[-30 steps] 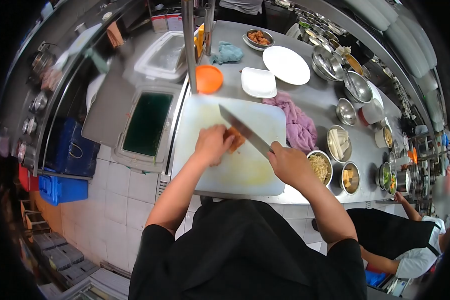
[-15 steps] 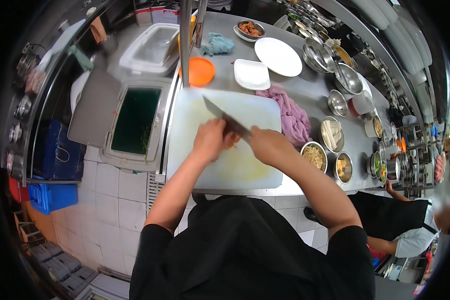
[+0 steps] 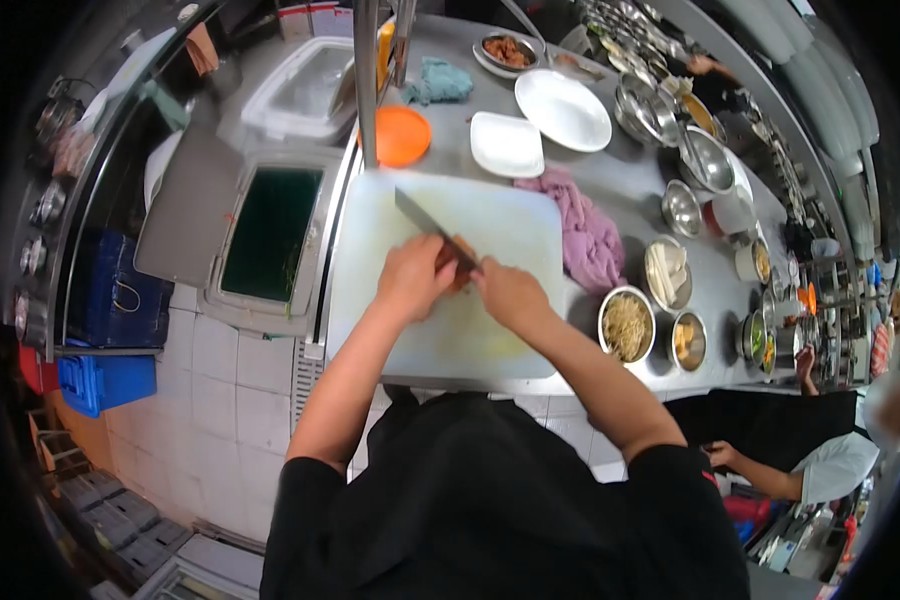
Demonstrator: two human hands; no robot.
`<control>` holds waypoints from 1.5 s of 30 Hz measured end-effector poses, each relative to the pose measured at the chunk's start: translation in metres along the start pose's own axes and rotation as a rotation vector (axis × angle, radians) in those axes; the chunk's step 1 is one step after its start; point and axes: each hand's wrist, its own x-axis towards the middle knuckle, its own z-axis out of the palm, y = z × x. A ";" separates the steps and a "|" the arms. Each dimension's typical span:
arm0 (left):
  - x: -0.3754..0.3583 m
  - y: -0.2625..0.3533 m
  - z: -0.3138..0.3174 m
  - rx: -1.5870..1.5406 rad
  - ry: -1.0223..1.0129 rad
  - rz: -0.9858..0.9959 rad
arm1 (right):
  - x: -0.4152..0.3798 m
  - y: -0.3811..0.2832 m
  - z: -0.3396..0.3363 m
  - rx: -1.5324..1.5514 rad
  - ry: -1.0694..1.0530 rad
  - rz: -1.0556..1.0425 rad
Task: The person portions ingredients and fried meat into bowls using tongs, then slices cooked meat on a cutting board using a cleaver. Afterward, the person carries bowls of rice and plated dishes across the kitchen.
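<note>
A white cutting board (image 3: pixel 380 350) lies before me. My right hand (image 3: pixel 513 296) is closed around the handle of a kitchen knife (image 3: pixel 417 216), whose wide blade points away to the upper left over the board. Under and beside the blade is a brownish-orange piece of food (image 3: pixel 463 245), its exact kind not clear. My left hand (image 3: pixel 412 277) has its fingers curled against that piece, close beside the blade. Small crumbs and yellowish stains show on the board near my hands.
Right of the board lie a purple cloth (image 3: pixel 582 228) and bowls, one with bean sprouts (image 3: pixel 627 325). Beyond it are an orange lid (image 3: pixel 403 136), a white square dish (image 3: pixel 506 144) and a metal post (image 3: pixel 366 100). A co-worker (image 3: pixel 770 430) stands at the right.
My right hand and the knife have shifted left, and the blade now lies lower over the food. My left hand stays in nearly the same place. The co-worker's arms have moved.
</note>
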 end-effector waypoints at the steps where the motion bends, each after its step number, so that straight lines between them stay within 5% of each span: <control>1: 0.001 0.003 -0.001 0.006 -0.001 0.007 | 0.000 0.004 0.000 0.006 0.014 -0.024; 9: -0.001 0.044 -0.023 -0.085 -0.166 -0.336 | -0.090 0.054 -0.036 0.135 -0.211 0.115; 16: 0.020 0.036 -0.021 0.140 -0.050 -0.095 | -0.166 0.097 -0.066 0.394 0.019 0.241; 18: 0.042 0.058 -0.014 0.539 -0.392 -0.117 | -0.165 0.108 -0.062 0.408 0.047 0.335; 21: 0.066 0.058 0.014 0.529 -0.519 -0.188 | -0.161 0.114 -0.042 0.354 0.061 0.277; 24: 0.084 0.068 0.035 0.421 -0.488 -0.413 | -0.174 0.131 -0.029 0.442 -0.006 0.276; 27: 0.088 0.113 0.037 0.373 -0.466 -0.438 | -0.180 0.134 -0.042 0.689 -0.147 0.411; 31: 0.064 0.107 0.076 0.489 -0.458 -0.143 | -0.192 0.142 -0.039 0.902 -0.128 0.555; 33: 0.054 0.096 0.087 0.338 -0.440 0.300 | -0.190 0.154 -0.027 0.576 0.096 0.446; 35: 0.045 0.102 0.084 0.284 -0.369 0.209 | -0.182 0.141 -0.053 0.539 0.084 0.478; 37: 0.044 0.113 0.074 0.232 -0.298 0.118 | -0.176 0.129 -0.069 0.394 0.164 0.295; 39: 0.042 0.123 0.065 0.429 -0.520 -0.091 | -0.165 0.121 -0.066 0.324 0.159 0.241; 45: 0.041 0.107 0.082 0.465 -0.435 -0.027 | -0.144 0.097 -0.090 0.138 -0.055 0.102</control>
